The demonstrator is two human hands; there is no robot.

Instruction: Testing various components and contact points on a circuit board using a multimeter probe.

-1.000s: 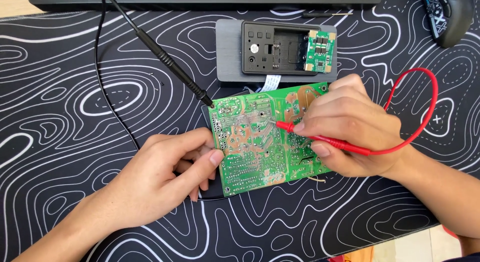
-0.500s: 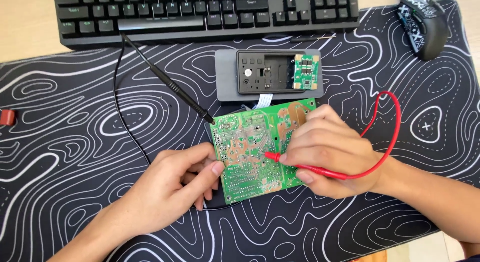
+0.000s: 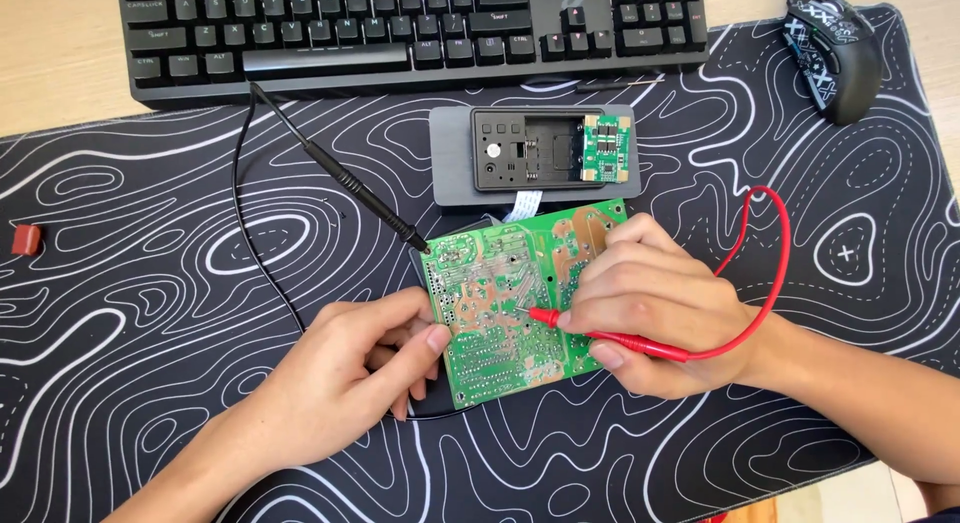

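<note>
My view has pulled back, revealing the keyboard (image 3: 415,33) and mouse (image 3: 835,53). My right hand (image 3: 655,308) pinches the red probe (image 3: 610,333) on the green circuit board (image 3: 505,308) mid-mat; my left hand (image 3: 345,368) steadies its edge, and the black probe (image 3: 365,198) rests at its corner.

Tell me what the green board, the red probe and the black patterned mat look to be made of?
Green board: probably rigid fibreglass laminate, glossy green coating, with silvery solder dots.
Red probe: smooth moulded plastic with a thin metal tip, held in the right hand.
Mat: looks like matte cloth, likely over rubber; it lies flat without glare.
</note>
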